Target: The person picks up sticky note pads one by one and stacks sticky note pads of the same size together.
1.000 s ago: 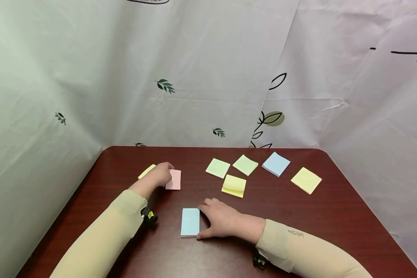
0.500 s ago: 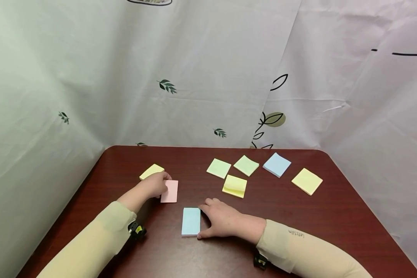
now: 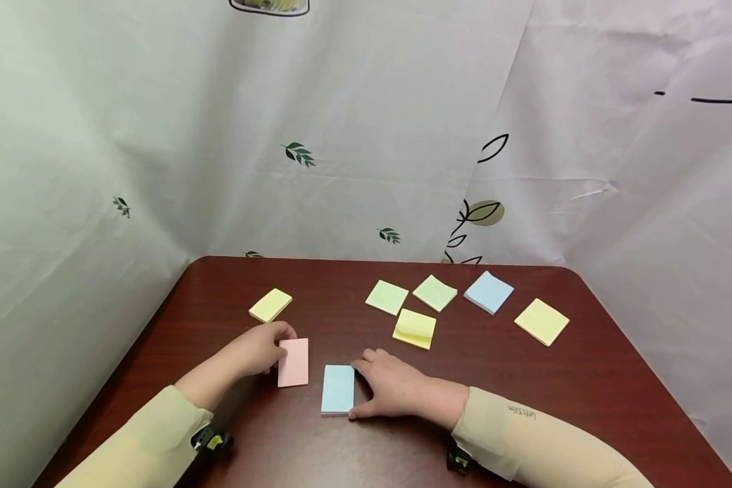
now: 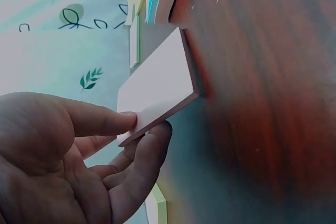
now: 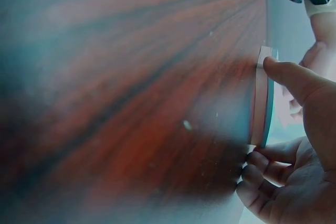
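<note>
My left hand (image 3: 258,349) pinches a pink sticky note pad (image 3: 293,362) between thumb and fingers. In the left wrist view that pad (image 4: 163,82) is tilted and lifted off the table. To its right lies a light blue sticky note pad (image 3: 338,389). My right hand (image 3: 392,383) holds this one by its two ends, thumb at the near end and fingers at the far end. From the right wrist, a pinkish layer (image 5: 259,103) shows under the blue layer (image 5: 270,108), so it is a small stack on the table.
A small yellow pad (image 3: 271,305) lies at the back left. Two pale green pads (image 3: 387,297), a yellow pad with a lifted sheet (image 3: 415,328), a blue square pad (image 3: 489,293) and another yellow pad (image 3: 541,322) are spread across the back right of the brown table (image 3: 463,379).
The left hand has drawn the pink pad toward me, closer to the blue one, uncovering the small yellow pad behind. The right hand has stayed in place on the blue stack.
</note>
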